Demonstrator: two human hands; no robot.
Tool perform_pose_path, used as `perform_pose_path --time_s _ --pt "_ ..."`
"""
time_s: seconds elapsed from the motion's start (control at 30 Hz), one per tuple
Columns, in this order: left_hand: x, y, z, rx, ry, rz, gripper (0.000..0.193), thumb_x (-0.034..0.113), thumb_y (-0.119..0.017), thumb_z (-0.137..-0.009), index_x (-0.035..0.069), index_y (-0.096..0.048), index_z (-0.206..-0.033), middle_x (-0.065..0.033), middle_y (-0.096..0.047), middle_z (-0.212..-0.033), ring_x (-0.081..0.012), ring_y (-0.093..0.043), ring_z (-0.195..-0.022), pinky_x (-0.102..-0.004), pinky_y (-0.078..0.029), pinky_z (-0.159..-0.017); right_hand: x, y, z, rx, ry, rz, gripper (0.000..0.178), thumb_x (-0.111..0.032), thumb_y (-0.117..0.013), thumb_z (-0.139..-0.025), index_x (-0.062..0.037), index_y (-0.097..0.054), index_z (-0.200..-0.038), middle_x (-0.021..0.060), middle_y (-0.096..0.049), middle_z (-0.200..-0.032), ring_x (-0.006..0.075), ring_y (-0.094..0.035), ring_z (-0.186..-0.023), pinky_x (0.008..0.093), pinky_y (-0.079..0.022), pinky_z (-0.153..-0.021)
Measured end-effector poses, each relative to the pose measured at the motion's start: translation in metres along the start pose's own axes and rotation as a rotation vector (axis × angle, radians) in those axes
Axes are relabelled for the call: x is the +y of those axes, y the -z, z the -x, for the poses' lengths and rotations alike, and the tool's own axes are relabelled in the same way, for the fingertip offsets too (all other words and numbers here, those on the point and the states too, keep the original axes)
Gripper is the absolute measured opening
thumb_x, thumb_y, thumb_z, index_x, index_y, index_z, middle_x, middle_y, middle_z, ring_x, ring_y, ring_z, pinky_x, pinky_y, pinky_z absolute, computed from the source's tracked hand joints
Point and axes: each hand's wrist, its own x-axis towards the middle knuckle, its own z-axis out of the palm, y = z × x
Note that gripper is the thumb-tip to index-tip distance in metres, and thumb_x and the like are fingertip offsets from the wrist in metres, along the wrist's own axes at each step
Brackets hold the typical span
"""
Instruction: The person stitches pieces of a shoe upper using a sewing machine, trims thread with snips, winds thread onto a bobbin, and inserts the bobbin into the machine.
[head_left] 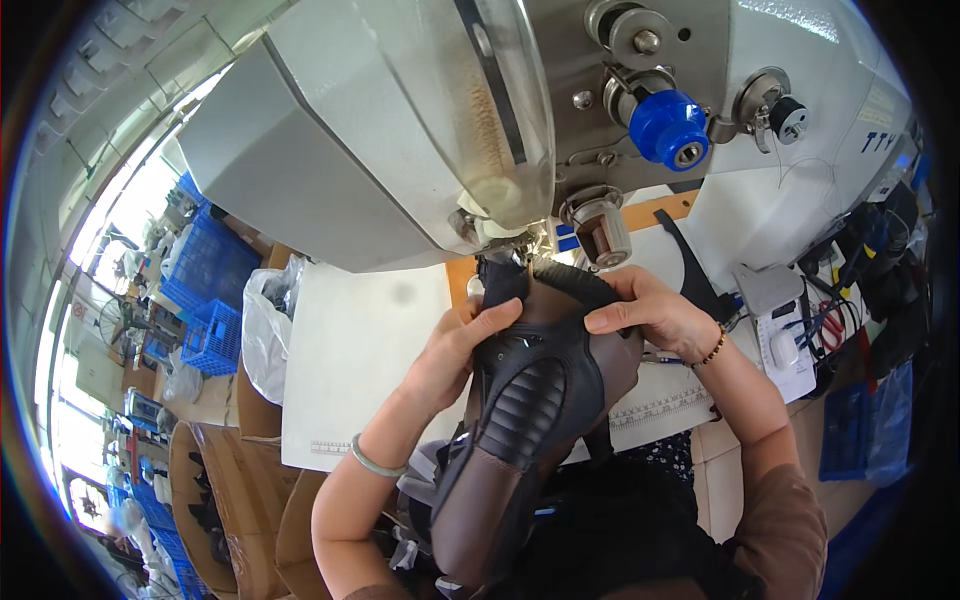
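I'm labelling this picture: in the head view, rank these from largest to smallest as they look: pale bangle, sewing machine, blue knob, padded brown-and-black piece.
1. Sewing machine, cut off by the top edge
2. Padded brown-and-black piece
3. Blue knob, on the machine
4. Pale bangle, a thin ring

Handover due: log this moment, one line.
Left hand: holds black-brown piece; right hand: holds it; piece's far edge: at sewing machine

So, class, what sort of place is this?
Probably a sewing workshop: there is a large sewing machine, a dark padded piece held at it, and blue crates at the left.
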Motion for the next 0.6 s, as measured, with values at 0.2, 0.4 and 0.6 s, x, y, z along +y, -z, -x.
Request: perform_pose_path --time_s 0.2,0.4,0.6 --pt "0.008 -0.001 -0.002 0.006 0.025 0.078 0.045 0.029 -0.062 -0.084 -0.007 -0.048 -0.108 -0.0106 -0.06 -0.096 -0.0123 -0.061 -0.08 -0.0244 -0.051 -0.071 -0.032 -0.02 -0.001 0.029 -0.049 0.066 0.037 -0.019 -0.071 -0.075 0.0022 -0.06 -0.103 0.0039 -0.063 -0.089 0.0065 -0.056 -0.08 0.0193 -0.044 -0.073" --pt "0.0 -0.014 0.001 0.061 -0.078 0.032 0.039 0.024 -0.064 -0.082 -0.006 -0.052 -0.104 -0.0105 -0.061 -0.092 -0.0125 -0.061 -0.079 -0.0236 -0.051 -0.068 -0.017 0.003 -0.002 -0.013 -0.093 0.08 0.035 -0.014 -0.071 -0.074 0.0022 -0.061 -0.103 0.0041 -0.063 -0.09 0.0071 -0.057 -0.08 0.0202 -0.044 -0.075" --pt "-0.005 -0.021 0.002 0.154 -0.132 -0.024 0.036 0.022 -0.066 -0.081 -0.006 -0.054 -0.101 -0.0092 -0.062 -0.089 -0.0112 -0.06 -0.077 -0.0228 -0.05 -0.069 -0.004 0.016 -0.006 0.009 -0.052 0.026 0.031 -0.009 -0.071 -0.072 0.0012 -0.064 -0.1 0.0041 -0.065 -0.086 0.0068 -0.058 -0.078 0.0193 -0.044 -0.074"
